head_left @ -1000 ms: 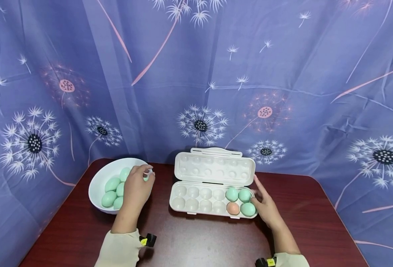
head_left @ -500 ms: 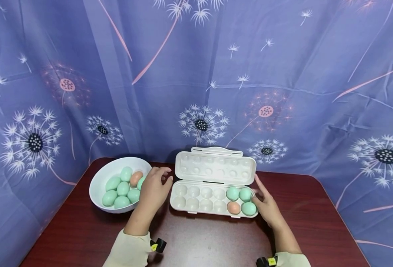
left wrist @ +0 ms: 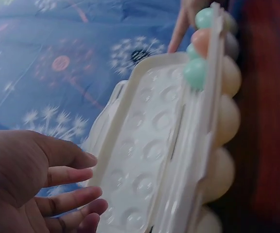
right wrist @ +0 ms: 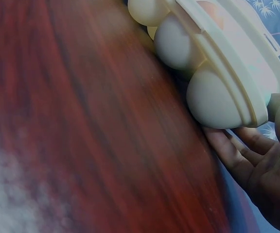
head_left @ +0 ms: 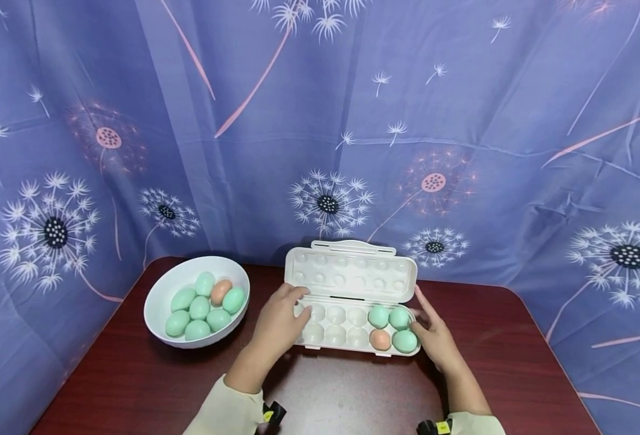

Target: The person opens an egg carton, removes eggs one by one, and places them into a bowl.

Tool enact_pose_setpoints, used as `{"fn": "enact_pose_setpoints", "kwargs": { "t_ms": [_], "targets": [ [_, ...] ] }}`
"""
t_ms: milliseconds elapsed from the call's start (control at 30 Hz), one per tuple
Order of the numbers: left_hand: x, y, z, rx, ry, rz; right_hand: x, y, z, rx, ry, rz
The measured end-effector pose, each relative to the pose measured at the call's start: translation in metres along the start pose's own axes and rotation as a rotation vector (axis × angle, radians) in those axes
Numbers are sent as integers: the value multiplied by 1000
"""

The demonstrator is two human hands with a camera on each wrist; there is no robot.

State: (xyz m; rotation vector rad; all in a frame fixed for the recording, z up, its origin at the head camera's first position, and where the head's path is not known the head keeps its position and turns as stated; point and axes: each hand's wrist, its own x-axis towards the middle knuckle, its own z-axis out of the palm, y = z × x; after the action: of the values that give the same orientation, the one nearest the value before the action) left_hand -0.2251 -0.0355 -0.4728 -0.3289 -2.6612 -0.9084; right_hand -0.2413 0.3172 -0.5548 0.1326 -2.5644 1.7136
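A white plastic egg carton (head_left: 349, 289) lies with its lid tipped back on the dark red table. At its right end sit three green eggs (head_left: 378, 316) and one orange egg (head_left: 380, 339). My left hand (head_left: 276, 320) is at the carton's left end, overlapping its corner in the head view. In the left wrist view its fingers (left wrist: 77, 196) are loosely bent with nothing between them. My right hand (head_left: 436, 343) holds the right end of the carton, thumb at the rim and fingers against the outer side; the right wrist view shows its fingers (right wrist: 235, 155) beside the end cup.
To the left stands a white bowl (head_left: 156, 302) with several green eggs (head_left: 197, 330) and one orange egg (head_left: 220, 292). Behind the table (head_left: 347, 393) hangs a blue curtain (head_left: 255, 181) with dandelion print.
My left hand has moved right from over the bowl to the carton's left end, uncovering the orange egg in the bowl. The right hand and the carton have stayed in place.
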Motion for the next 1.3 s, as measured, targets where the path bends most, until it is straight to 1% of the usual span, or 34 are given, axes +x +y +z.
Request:
{"fn": "enact_pose_setpoints", "kwargs": {
  "t_ms": [167,367,533,733,933,1033,1167,1233,1300],
  "targets": [
    [-4,10,16,9,-24,65,-2,-3,1,24,0,-10],
    [-8,20,30,-9,-48,105,-2,-5,1,34,3,-5],
    [-10,29,42,-3,-90,130,-2,-4,1,30,2,2],
    [-14,40,59,1,-114,205,-2,-4,0,29,4,-9],
    [-18,46,76,28,-138,266,-2,-3,1,32,6,-27],
    [-18,48,83,20,-156,284,-1,-3,1,29,9,-27],
    [-18,52,92,1,-192,287,-1,-2,1,22,13,-30],
    [-17,55,96,4,-197,296,-1,-2,1,23,14,-34],
    [-16,57,99,7,-188,314,0,-2,1,31,13,-39]
  ]
}}
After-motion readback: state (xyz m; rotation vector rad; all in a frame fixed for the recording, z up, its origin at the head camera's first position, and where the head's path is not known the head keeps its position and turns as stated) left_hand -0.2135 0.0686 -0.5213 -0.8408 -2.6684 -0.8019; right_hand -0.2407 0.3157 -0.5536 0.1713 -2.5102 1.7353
